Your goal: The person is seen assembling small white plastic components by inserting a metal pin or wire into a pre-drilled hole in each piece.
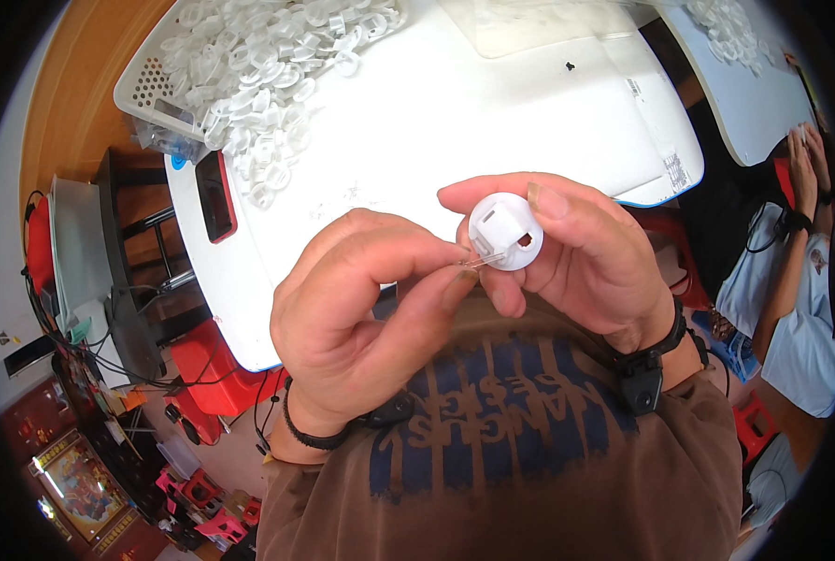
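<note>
Between the fingers of my right hand (590,248) is a round white plastic part (503,221), its face turned up. A raised block, a slot and a small dark hole show on that face. My left hand (371,299) pinches a thin clear piece with fine prongs (478,262) between thumb and forefinger. Its tip meets the lower edge of the round part; whether it is seated there I cannot tell. Both hands are held above the near edge of the white table (417,122).
A big heap of white plastic parts (268,75) spills from a white basket (146,84) at the far left. A phone (215,196) lies at the table's left edge. A small black bit (570,66) sits far right. Another person's hands (807,159) work at a second table (740,93).
</note>
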A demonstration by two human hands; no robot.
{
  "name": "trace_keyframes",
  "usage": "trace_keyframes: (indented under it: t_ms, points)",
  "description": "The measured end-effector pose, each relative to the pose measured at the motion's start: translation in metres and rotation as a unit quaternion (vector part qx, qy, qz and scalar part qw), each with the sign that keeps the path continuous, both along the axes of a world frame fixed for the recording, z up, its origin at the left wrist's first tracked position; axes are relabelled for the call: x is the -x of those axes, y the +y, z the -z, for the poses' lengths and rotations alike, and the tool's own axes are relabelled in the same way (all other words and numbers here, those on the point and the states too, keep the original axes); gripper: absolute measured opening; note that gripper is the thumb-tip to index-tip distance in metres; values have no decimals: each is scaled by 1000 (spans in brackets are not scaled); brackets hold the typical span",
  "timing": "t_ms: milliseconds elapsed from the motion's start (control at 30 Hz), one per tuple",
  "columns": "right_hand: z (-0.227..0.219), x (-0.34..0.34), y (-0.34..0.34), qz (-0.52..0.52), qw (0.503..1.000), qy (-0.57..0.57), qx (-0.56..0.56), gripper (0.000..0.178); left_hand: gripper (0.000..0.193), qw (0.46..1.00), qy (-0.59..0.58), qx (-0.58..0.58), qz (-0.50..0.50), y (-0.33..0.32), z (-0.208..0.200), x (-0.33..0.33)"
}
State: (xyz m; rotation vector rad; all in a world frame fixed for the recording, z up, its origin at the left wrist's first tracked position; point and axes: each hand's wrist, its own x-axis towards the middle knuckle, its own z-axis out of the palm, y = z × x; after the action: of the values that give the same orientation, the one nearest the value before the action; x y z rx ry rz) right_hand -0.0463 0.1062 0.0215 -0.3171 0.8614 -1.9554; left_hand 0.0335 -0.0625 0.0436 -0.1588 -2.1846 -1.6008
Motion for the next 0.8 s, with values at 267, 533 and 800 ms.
trace_keyframes:
  t_ms: [267, 533, 800]
  points:
    - [-3, -1, -2, 2, 1000, -1, -21, 51, 16, 999, 7, 34, 10, 0, -1, 1]
    - [-1, 0, -1, 6, 1000, 1, -16, 51, 13, 999, 10, 47, 5, 3, 1, 1]
    - [0, 0, 1, 10, 999, 17, -32, 52, 12, 998, 11, 64, 4, 5, -1, 3]
